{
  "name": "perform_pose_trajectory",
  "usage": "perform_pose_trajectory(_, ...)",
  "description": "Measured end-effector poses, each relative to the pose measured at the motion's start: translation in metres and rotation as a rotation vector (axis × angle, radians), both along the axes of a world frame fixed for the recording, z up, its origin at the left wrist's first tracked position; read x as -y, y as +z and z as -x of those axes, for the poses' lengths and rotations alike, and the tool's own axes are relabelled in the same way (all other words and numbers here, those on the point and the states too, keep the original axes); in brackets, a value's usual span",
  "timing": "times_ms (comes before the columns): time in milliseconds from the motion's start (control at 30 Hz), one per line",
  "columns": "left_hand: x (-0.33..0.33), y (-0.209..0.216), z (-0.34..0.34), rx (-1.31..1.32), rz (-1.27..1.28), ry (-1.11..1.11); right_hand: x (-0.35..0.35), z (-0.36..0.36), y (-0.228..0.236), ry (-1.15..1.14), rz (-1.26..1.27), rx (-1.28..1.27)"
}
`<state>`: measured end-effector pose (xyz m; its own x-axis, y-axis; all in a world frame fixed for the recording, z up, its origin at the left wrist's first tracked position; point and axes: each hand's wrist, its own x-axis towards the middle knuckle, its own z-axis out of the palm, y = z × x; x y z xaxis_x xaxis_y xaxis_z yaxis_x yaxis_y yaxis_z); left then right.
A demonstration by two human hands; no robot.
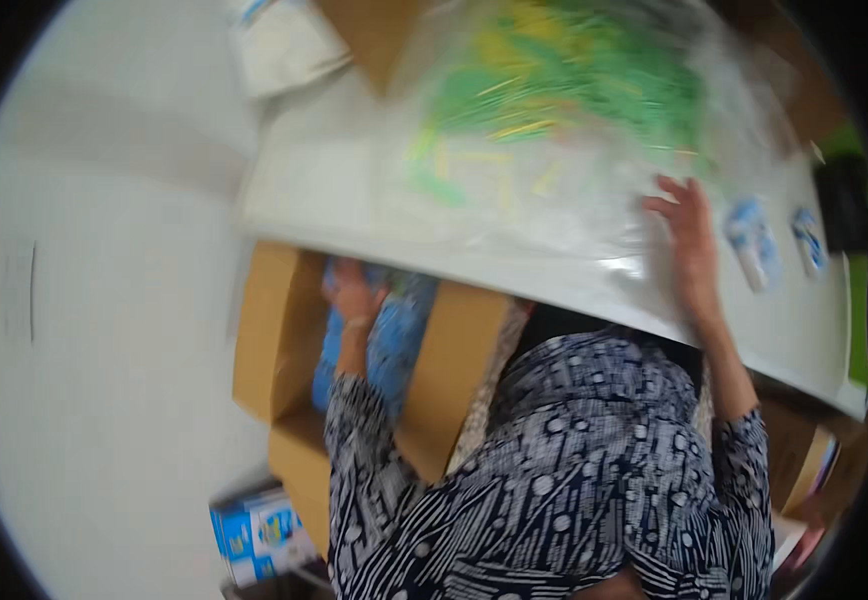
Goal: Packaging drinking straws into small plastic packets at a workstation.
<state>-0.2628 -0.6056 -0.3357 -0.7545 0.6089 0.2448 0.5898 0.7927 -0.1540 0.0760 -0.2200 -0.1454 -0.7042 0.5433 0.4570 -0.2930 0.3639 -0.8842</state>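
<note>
My left hand [354, 295] reaches into an open cardboard box [464, 335] at the left of the table. It lies over several blue packets [399, 325], thumb apart from the fingers; blur hides how firmly it touches them. My right hand [692, 240] is raised over the table's right part, fingers loosely spread, nothing in them. Beyond it a large clear plastic bag [604, 205] spreads over the table, with many thin green and yellow pieces [564, 90] in or on it; motion smears their exact kind.
Two small blue-and-white packets [751, 245] lie on the white table [319, 195], right of my right hand. A white package [289, 45] stands at the far left. Below the cardboard box is a blue-and-white carton [259, 535]. A white wall [104, 300] runs along the left.
</note>
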Motion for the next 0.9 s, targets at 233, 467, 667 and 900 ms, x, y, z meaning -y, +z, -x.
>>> perform_pose_trajectory(233,0.124,0.088,-0.154,-0.133,0.250,0.481,-0.011,-0.042,0.043,-0.203,-0.473,-0.016)
perform_pose_trajectory(467,-0.002,0.199,-0.282,0.104,0.143,0.044,-0.160,-0.173,0.029,-0.693,-0.605,0.463)
perform_pose_trajectory(667,-0.170,0.306,-0.381,0.151,0.011,-0.377,-0.234,-0.278,0.065,-0.684,-0.325,0.518)
perform_pose_trajectory(900,-0.374,0.376,-0.483,0.303,-0.234,-0.984,-0.280,-0.397,0.114,-0.945,-0.548,0.312)
